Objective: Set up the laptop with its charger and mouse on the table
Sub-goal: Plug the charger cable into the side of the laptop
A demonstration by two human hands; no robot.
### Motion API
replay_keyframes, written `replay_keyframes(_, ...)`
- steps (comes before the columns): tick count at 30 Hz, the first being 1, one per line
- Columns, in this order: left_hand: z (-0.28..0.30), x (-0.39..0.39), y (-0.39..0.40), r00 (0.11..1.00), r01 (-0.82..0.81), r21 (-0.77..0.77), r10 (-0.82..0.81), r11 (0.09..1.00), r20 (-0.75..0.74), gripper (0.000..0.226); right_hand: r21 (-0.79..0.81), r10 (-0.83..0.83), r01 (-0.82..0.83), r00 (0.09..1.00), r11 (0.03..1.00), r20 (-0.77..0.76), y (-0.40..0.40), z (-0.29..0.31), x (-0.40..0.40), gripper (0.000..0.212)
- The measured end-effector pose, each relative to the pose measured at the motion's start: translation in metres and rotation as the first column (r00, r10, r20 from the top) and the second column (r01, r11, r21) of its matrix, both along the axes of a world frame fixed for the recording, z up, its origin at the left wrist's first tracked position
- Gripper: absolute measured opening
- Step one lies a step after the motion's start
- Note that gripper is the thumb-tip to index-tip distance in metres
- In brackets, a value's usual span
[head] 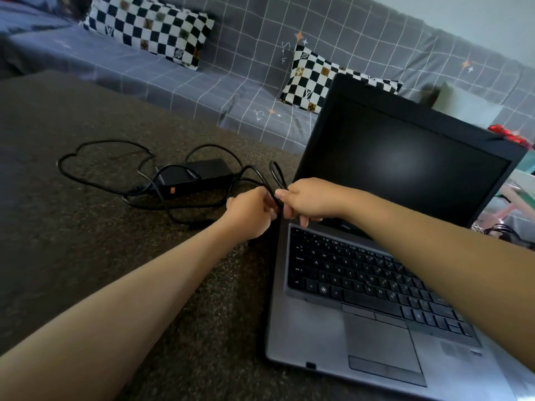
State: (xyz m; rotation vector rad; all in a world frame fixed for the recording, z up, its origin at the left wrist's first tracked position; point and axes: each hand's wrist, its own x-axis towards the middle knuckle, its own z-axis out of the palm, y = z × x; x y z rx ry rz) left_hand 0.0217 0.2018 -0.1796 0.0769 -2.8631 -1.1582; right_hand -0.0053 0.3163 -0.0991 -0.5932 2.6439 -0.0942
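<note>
both hands [278, 205] gripping charger cable [276, 175]

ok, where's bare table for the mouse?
Bare table left of the laptop, nearer than the charger. Crowded by the cable loops, and where left hand and right hand grip it.

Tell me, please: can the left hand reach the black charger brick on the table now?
Probably yes, once it lets go. The left hand grips the cable together with the right hand; the charger brick lies uncovered, nothing in between.
</note>
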Motion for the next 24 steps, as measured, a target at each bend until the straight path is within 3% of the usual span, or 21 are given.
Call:
replay_keyframes(3,0.016,0.007,-0.006,0.982,-0.164,0.166,0.177,0.972,-0.067,0.016,-0.122,0.002,-0.004,1.0,0.993,-0.02,0.002,0.015,0.012,0.042)
replay_keyframes(5,0.034,0.009,-0.009,0.971,-0.196,0.308,0.228,0.931,-0.071,0.028,-0.197,0.05,-0.081,0.986,0.977,-0.159,0.001,0.032,0.019,0.035)
replay_keyframes(9,0.077,0.0,-0.002,0.966,-0.096,0.346,0.172,0.933,-0.194,0.035,-0.319,0.025,-0.194,0.884,0.928,-0.466,0.011,0.095,0.013,0.04)
replay_keyframes(12,0.108,-0.013,0.006,0.962,-0.028,0.402,0.134,0.915,-0.239,0.036,-0.368,0.03,-0.256,0.854,0.894,-0.52,0.017,0.145,0.007,0.039)
replay_keyframes(15,0.136,-0.025,0.012,0.945,-0.109,0.475,0.24,0.873,-0.223,0.029,-0.462,-0.046,-0.245,0.845,0.852,-0.532,0.028,0.178,-0.002,0.038)
replay_keyframes(18,0.159,-0.039,0.017,0.926,-0.195,0.383,0.299,0.903,-0.232,0.028,-0.585,-0.171,-0.173,0.857,0.793,-0.486,0.046,0.197,-0.017,0.039)
replay_keyframes(22,0.197,-0.057,0.044,0.907,-0.209,0.143,0.246,0.967,-0.34,0.027,-0.686,-0.33,-0.084,0.83,0.723,-0.449,0.089,0.208,-0.032,0.039)
replay_keyframes(24,0.216,-0.068,0.058,0.88,-0.238,0.111,0.263,0.965,-0.397,0.028,-0.722,-0.386,-0.05,0.818,0.69,-0.426,0.113,0.206,-0.041,0.038)
